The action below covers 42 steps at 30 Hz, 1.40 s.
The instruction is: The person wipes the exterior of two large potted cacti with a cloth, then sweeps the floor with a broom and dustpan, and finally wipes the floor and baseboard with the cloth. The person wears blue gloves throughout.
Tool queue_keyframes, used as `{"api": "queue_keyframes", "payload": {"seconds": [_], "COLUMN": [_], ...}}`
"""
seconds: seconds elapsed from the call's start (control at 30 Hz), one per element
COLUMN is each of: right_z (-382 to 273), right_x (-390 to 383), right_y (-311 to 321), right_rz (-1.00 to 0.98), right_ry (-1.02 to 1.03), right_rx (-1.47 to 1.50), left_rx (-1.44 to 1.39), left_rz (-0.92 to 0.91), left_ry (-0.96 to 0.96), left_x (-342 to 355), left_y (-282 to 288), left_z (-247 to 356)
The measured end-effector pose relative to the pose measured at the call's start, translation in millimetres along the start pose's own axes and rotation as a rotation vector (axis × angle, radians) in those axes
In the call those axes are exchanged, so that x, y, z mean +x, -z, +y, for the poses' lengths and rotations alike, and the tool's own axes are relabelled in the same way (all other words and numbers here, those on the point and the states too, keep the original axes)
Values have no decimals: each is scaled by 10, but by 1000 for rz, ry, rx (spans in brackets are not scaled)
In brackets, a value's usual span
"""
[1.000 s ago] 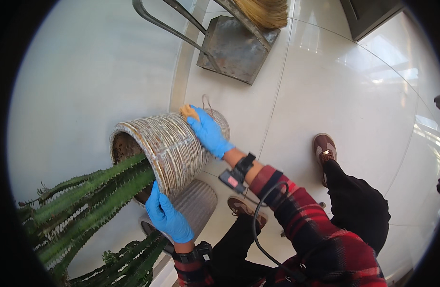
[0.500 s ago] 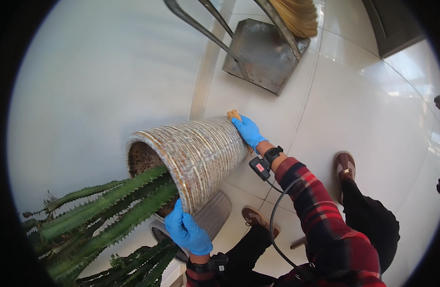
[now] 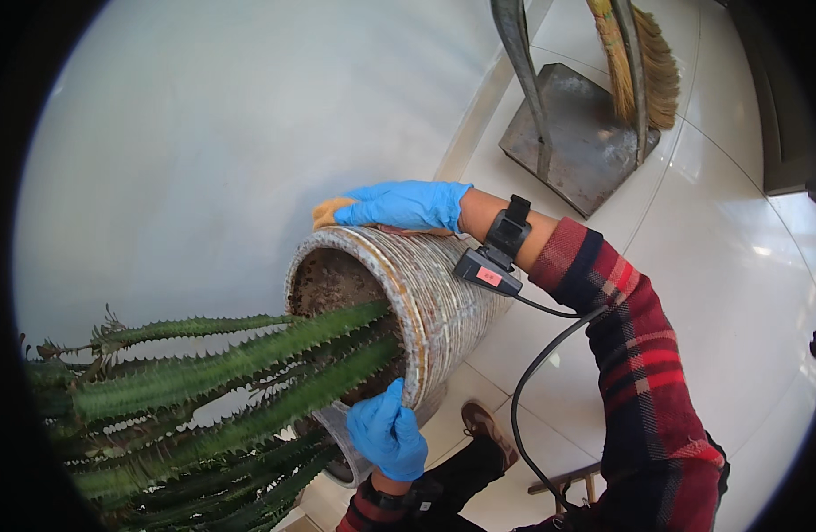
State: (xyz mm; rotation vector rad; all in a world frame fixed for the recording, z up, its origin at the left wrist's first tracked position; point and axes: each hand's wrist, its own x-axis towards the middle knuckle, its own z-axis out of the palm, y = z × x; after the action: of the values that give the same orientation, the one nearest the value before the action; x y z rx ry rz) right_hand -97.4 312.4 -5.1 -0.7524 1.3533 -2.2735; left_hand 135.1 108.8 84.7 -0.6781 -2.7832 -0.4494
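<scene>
A tall ribbed planter (image 3: 452, 284), grey-white with brown streaks, leans over with its mouth facing left. Long spiny green cactus stems (image 3: 239, 363) come out of it above brown soil. At the lower side of the mouth, my left hand (image 3: 388, 432), in a blue glove, pinches the planter's rim. My right hand (image 3: 399, 206), also blue-gloved, lies along the planter's upper side near the rim. Pressed under it is a tan cloth (image 3: 331, 213), which pokes out past the fingertips.
Beneath the leaning planter stands a second grey planter (image 3: 347, 443) with cactus stems. A pale wall (image 3: 204, 160) rises on the left. A metal dustpan (image 3: 576, 133) and a straw broom (image 3: 656, 71) are on the tiled floor beyond. A dark cabinet-like edge (image 3: 784, 115) stands far right.
My right hand has slid the cloth along the planter from its base end to near the rim. My left hand stays on the rim. The view has shifted, so everything sits differently.
</scene>
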Motion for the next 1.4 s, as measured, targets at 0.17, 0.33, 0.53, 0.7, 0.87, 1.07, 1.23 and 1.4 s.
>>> {"api": "queue_keyframes", "payload": {"seconds": [0.17,0.33,0.53,0.7,0.87,1.07,1.23,1.4], "right_z": [203,794,1581,1945,2186,2457,2126,1493], "right_x": [299,156,-330,-736,-1157,-1558,-1656,-1408], "right_y": [128,386,754,857,540,-390,-1355,-1589], "right_rz": [-225,-175,69,208,661,1264,1387,1483], "right_ry": [8,-198,-698,-650,-639,-134,-159,71], "right_rx": [72,77,-157,-410,-263,-2,776,146], "left_rx": [6,32,29,54,6,-117,-169,-210], "left_rz": [-15,-35,-67,-9,2,119,152,151], "left_ry": [-7,15,67,104,167,108,107,102], "left_x": [33,14,-58,-93,-94,-64,-47,-55], "left_y": [36,49,60,28,-3,-145,-181,-192], "left_z": [25,18,-24,-26,-1,3,45,26]}}
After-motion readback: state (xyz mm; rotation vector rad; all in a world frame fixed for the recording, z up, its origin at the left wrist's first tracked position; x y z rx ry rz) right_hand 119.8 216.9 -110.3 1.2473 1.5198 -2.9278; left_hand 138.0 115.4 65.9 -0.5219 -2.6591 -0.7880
